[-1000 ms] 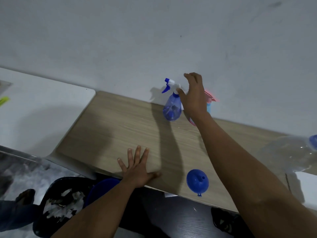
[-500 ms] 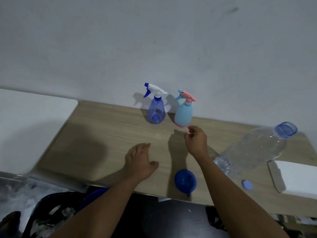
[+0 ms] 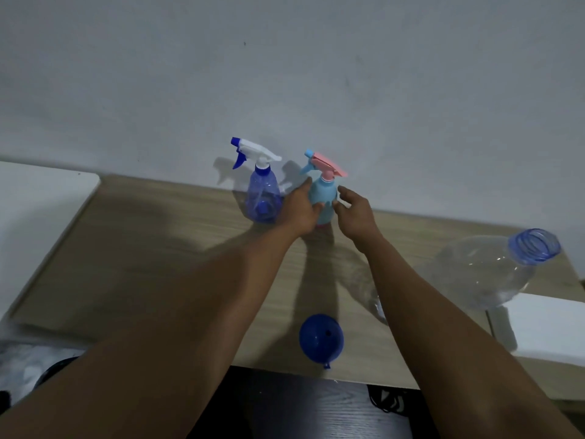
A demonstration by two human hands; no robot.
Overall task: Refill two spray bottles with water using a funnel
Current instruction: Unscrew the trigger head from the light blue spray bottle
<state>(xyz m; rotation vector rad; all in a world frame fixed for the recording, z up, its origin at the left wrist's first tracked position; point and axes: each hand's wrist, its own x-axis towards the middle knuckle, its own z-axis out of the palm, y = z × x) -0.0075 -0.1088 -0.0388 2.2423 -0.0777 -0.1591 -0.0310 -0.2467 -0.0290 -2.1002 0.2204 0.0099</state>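
Two spray bottles stand upright at the back of the wooden table (image 3: 152, 248), against the wall. One is a clear blue spray bottle (image 3: 262, 198) with a white and blue trigger. To its right is a light blue spray bottle (image 3: 325, 192) with a pink trigger. My left hand (image 3: 299, 209) wraps the light blue bottle's left side, thumb across its front. My right hand (image 3: 354, 210) is just right of that bottle with fingers spread; I cannot tell whether it touches. A blue funnel (image 3: 321, 339) lies near the table's front edge between my forearms.
A large clear water bottle (image 3: 484, 270) with an uncapped blue neck leans at the right, resting on a white box (image 3: 544, 327). A white surface (image 3: 41, 201) adjoins the table on the left. Dark floor and a dark bin lie below the front edge.
Both hands have moved from the middle of the table back to the light blue spray bottle. My left hand has taken hold of it, and my right hand has come up beside it.
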